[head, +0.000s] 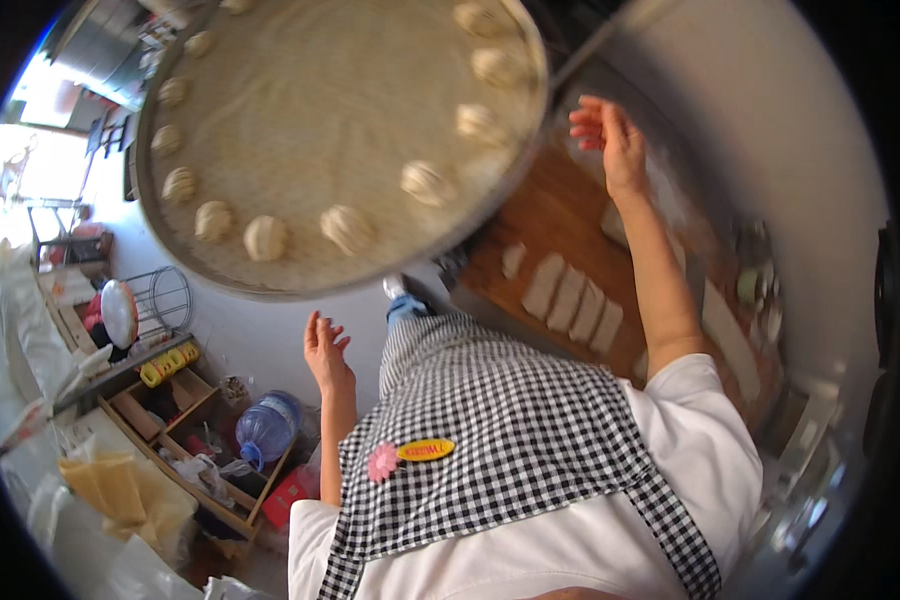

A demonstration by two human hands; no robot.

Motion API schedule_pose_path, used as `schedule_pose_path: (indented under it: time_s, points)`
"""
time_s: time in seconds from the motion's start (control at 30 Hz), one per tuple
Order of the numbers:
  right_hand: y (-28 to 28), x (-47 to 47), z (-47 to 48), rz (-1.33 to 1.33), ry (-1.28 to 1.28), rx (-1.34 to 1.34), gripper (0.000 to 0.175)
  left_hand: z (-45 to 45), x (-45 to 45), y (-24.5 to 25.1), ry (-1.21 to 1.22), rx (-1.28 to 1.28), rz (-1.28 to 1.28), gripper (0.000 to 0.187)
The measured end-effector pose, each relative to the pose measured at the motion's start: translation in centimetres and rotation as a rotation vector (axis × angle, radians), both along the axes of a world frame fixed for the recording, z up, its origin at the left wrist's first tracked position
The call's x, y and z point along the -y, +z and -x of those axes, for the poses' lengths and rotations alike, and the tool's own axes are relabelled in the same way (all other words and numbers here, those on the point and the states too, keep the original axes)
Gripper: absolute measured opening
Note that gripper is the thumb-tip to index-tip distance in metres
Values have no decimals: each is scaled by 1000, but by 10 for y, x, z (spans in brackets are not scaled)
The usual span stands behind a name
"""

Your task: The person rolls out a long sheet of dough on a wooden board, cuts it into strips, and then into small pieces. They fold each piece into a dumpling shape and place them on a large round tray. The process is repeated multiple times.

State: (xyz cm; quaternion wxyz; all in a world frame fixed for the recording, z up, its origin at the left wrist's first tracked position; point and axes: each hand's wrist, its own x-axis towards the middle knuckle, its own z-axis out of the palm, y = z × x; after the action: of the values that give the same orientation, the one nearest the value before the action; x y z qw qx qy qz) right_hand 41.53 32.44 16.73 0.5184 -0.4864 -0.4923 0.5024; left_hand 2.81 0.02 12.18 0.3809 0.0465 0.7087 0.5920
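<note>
A large round metal pan [330, 150] takes up the upper middle of the view. Small pale dough pieces [265, 238] lie around its rim, several of them ridged. My left hand [330, 356] is just below the pan's near edge, fingers loosely bent, holding nothing. To the right of the pan my right hand [613, 142] is raised with fingers bent, apart from the pan and holding nothing. Below and left of it, flat white dough strips [570, 300] lie side by side on a brown wooden board [510, 232].
At the lower left are a wooden drawer unit [165, 465] with mixed items, a large blue plastic bottle [268, 427] and a yellow object [169, 364]. A wire rack [166, 296] stands above them. A pale wall [787, 150] borders the right side.
</note>
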Motion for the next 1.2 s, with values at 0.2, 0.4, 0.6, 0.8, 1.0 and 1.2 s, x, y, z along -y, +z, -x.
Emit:
schedule_pose_path:
  time_s: [0.2,0.4,0.6,0.8,1.0,1.2]
  points:
    - [-106,95,-17,335,320,742,30,-20,16,-47,-340,213,185,39]
    - [-151,116,56,28,510,874,34,-44,-18,-76,-570,188,197,44]
    - [-144,109,128,-106,996,1252,34,-62,-57,-97,-645,132,134,45]
    - [-93,121,122,510,993,370,22,-71,-61,-93,-550,329,-131,53]
    - [-86,147,110,698,686,-111,17,-65,-57,-68,-654,675,-179,47]
    - [-88,155,111,316,682,232,17,-64,-54,-52,-718,84,-57,29]
